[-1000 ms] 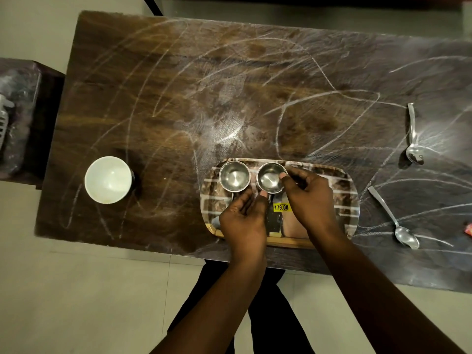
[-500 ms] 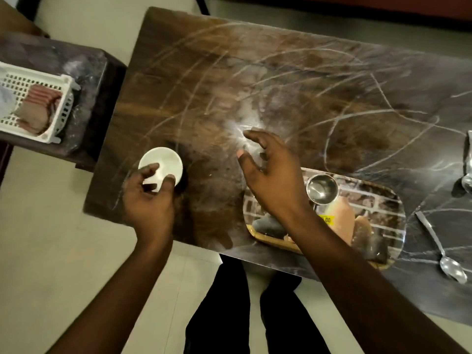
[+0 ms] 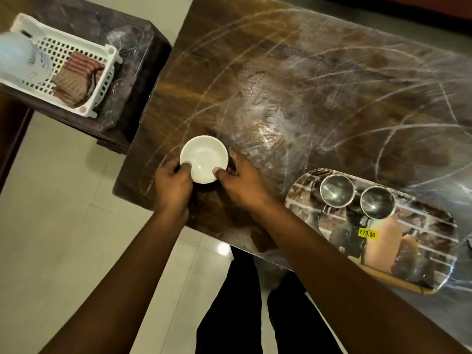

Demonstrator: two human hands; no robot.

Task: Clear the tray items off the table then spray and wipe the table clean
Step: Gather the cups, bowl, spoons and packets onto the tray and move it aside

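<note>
2 risks: left hand (image 3: 173, 185) & right hand (image 3: 242, 185) each only pinch the bowl (image 3: 204, 159) rim, thumb on top, fingers curled outside, so it could slip; right forearm runs just beside the tray (image 3: 434, 251), a bump could tip stuff.
Basket (image 3: 102, 83): white, on side table (image 3: 132, 47), holds clear bottle (image 3: 23, 57) + folded brownish cloth (image 3: 76, 77).
Bowl: looks empty, by near-left corner of table (image 3: 306, 85); can't tell if lifted or resting.
Tray: right, near table's near edge, carries 2 steel cups (image 3: 336, 190), both look empty imo.

Dim warm light, tabletop (image 3: 319, 98) glare, blurred edges
</note>
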